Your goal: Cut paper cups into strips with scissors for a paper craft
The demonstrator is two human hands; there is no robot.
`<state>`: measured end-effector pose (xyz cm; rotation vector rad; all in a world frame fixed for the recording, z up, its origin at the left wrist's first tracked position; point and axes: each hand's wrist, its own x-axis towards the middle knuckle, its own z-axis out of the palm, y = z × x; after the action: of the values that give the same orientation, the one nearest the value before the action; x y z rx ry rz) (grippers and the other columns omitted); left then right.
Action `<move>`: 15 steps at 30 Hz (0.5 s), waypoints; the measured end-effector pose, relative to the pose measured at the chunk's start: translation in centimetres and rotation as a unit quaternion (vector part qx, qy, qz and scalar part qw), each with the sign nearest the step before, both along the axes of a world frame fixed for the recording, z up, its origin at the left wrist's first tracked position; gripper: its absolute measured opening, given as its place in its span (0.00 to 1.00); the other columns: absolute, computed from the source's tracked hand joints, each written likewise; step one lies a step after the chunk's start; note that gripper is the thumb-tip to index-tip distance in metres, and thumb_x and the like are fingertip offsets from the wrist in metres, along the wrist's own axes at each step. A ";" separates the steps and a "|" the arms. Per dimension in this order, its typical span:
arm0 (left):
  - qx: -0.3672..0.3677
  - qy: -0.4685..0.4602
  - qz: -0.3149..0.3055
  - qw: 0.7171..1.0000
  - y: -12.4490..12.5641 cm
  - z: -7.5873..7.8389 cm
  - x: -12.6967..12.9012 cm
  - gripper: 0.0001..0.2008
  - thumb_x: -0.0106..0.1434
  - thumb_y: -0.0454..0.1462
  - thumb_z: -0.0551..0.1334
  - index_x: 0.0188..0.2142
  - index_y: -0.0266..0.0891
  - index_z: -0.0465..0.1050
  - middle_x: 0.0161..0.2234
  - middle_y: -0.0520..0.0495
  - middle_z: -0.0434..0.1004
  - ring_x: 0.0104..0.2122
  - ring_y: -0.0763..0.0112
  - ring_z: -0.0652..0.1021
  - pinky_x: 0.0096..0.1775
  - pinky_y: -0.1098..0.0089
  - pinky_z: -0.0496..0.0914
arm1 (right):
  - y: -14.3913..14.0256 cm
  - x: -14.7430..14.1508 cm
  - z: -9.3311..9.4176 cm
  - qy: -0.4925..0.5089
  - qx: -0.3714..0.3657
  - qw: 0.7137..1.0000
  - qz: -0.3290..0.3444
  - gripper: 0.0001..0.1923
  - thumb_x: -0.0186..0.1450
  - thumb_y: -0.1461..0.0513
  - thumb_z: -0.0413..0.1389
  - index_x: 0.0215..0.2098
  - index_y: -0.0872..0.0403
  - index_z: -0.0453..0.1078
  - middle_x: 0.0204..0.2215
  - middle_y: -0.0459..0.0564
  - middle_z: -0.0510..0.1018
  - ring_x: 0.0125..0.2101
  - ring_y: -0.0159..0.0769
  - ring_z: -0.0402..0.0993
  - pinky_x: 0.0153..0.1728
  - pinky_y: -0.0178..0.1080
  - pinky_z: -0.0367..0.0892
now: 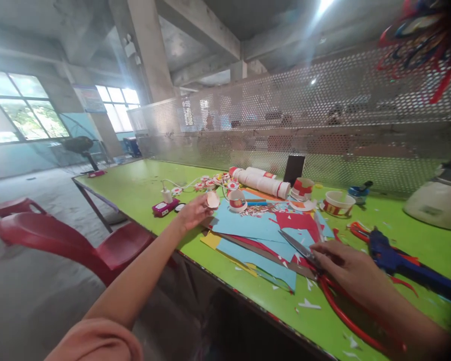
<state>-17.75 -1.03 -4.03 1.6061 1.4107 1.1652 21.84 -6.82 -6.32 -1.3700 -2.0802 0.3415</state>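
My left hand (195, 212) is closed on a small round pale piece (212, 200), pinched at its edge above the table's front edge. Right beside that piece stands a paper cup (237, 201). At the right, my right hand (348, 263) is closed on large scissors (299, 245) with red handles, the blades parted a little and pointing away to the left over the paper. Beneath the blades lie light blue sheets (244, 225), and a red sheet (295, 220) is further back. The lower handle loop is partly behind my hand.
White paper cup stacks (261, 183) lie at the back near a perforated metal screen (285, 110). A blue glue gun (402, 260) is at the right. Paper scraps (308, 304) dot the green table (135, 185); a red chair (116, 245) stands left.
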 end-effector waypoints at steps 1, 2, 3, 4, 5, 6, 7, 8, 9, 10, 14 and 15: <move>-0.006 0.038 0.016 0.999 0.5 0.1 -0.8 0.24 0.67 0.49 0.51 0.56 0.37 0.67 0.50 0.37 0.74 0.45 0.63 0.76 0.46 0.62 0.72 | 0.0 0.0 -0.1 -0.002 0.003 1.000 0.007 0.16 0.64 0.53 0.50 0.37 0.52 0.77 0.36 0.53 0.83 0.34 0.45 0.78 0.34 0.43 0.72; -0.011 0.080 0.032 0.996 1.0 0.3 -1.5 0.22 0.67 0.47 0.53 0.55 0.37 0.67 0.49 0.38 0.74 0.45 0.63 0.76 0.46 0.62 0.72 | 0.0 0.0 -0.2 -0.005 0.004 1.000 0.016 0.16 0.64 0.53 0.50 0.37 0.52 0.77 0.36 0.53 0.83 0.34 0.45 0.78 0.35 0.43 0.71; -0.018 0.127 0.048 0.991 1.4 0.4 -2.2 0.21 0.67 0.46 0.55 0.54 0.37 0.68 0.49 0.39 0.73 0.44 0.63 0.76 0.46 0.61 0.72 | -0.1 -0.1 -0.2 -0.007 0.002 1.000 0.024 0.16 0.65 0.53 0.50 0.37 0.52 0.77 0.36 0.53 0.83 0.34 0.44 0.78 0.35 0.43 0.71; -0.024 0.173 0.062 0.983 1.9 0.6 -2.7 0.20 0.66 0.45 0.57 0.53 0.37 0.68 0.49 0.40 0.73 0.44 0.62 0.76 0.45 0.59 0.72 | -0.2 -0.2 -0.1 -0.010 -0.001 0.999 0.030 0.17 0.65 0.53 0.50 0.36 0.52 0.77 0.35 0.54 0.82 0.33 0.44 0.78 0.35 0.44 0.71; -0.029 0.219 0.074 0.973 2.3 0.8 -3.1 0.19 0.66 0.43 0.58 0.53 0.36 0.67 0.50 0.41 0.71 0.45 0.62 0.75 0.45 0.56 0.73 | -0.3 -0.3 -0.1 -0.015 -0.006 0.999 0.037 0.17 0.65 0.53 0.49 0.36 0.53 0.77 0.35 0.54 0.82 0.33 0.44 0.78 0.35 0.44 0.71; -0.031 0.266 0.083 0.960 2.7 1.0 -3.4 0.19 0.65 0.42 0.59 0.53 0.36 0.67 0.51 0.41 0.71 0.46 0.61 0.75 0.45 0.56 0.72 | -0.4 -0.5 0.0 -0.019 -0.009 0.999 0.045 0.17 0.65 0.54 0.49 0.35 0.53 0.77 0.34 0.54 0.82 0.33 0.44 0.77 0.35 0.44 0.71; -0.031 0.311 0.091 0.945 3.2 1.0 -3.6 0.18 0.65 0.42 0.60 0.52 0.36 0.68 0.51 0.41 0.70 0.48 0.60 0.74 0.47 0.55 0.71 | -0.5 -0.6 0.1 -0.020 -0.011 0.998 0.051 0.17 0.65 0.54 0.49 0.35 0.53 0.77 0.35 0.55 0.82 0.33 0.44 0.77 0.35 0.44 0.71; -0.033 0.352 0.098 0.930 3.6 1.1 -3.6 0.17 0.64 0.41 0.60 0.51 0.37 0.70 0.52 0.41 0.71 0.50 0.57 0.73 0.50 0.55 0.69 | -0.6 -0.8 0.2 -0.021 -0.011 0.998 0.056 0.17 0.65 0.54 0.48 0.36 0.54 0.77 0.35 0.56 0.81 0.33 0.44 0.77 0.36 0.44 0.71; -0.037 0.391 0.105 0.914 4.0 1.1 -3.5 0.16 0.64 0.41 0.61 0.49 0.37 0.71 0.51 0.40 0.72 0.51 0.54 0.72 0.52 0.55 0.67 | -0.7 -0.9 0.2 -0.021 -0.010 0.998 0.060 0.17 0.65 0.54 0.48 0.36 0.54 0.77 0.35 0.56 0.81 0.34 0.44 0.77 0.36 0.45 0.70; -0.043 0.425 0.112 0.897 4.4 1.1 -3.4 0.15 0.63 0.40 0.61 0.48 0.37 0.73 0.50 0.39 0.73 0.52 0.52 0.72 0.53 0.56 0.66 | -0.7 -0.9 0.2 -0.022 -0.009 0.998 0.064 0.18 0.65 0.54 0.48 0.36 0.54 0.77 0.35 0.56 0.81 0.34 0.45 0.77 0.36 0.45 0.70; -0.079 0.532 0.142 0.831 5.7 1.4 -3.3 0.15 0.64 0.41 0.60 0.47 0.35 0.73 0.50 0.36 0.73 0.51 0.52 0.73 0.51 0.54 0.67 | -0.8 -0.9 0.3 -0.035 -0.012 0.997 0.073 0.18 0.66 0.54 0.47 0.35 0.53 0.77 0.35 0.56 0.81 0.34 0.44 0.76 0.36 0.44 0.70; -0.089 0.552 0.146 0.816 5.9 1.6 -3.3 0.16 0.64 0.41 0.60 0.49 0.35 0.71 0.50 0.38 0.72 0.50 0.55 0.73 0.50 0.54 0.68 | -0.8 -0.9 0.3 -0.035 -0.012 0.997 0.073 0.18 0.66 0.54 0.47 0.36 0.53 0.77 0.34 0.55 0.81 0.33 0.44 0.76 0.35 0.44 0.70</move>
<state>-21.06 4.87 -2.43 2.0558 2.4474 0.0865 20.99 -7.66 -6.06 -1.2639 -2.2473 0.3844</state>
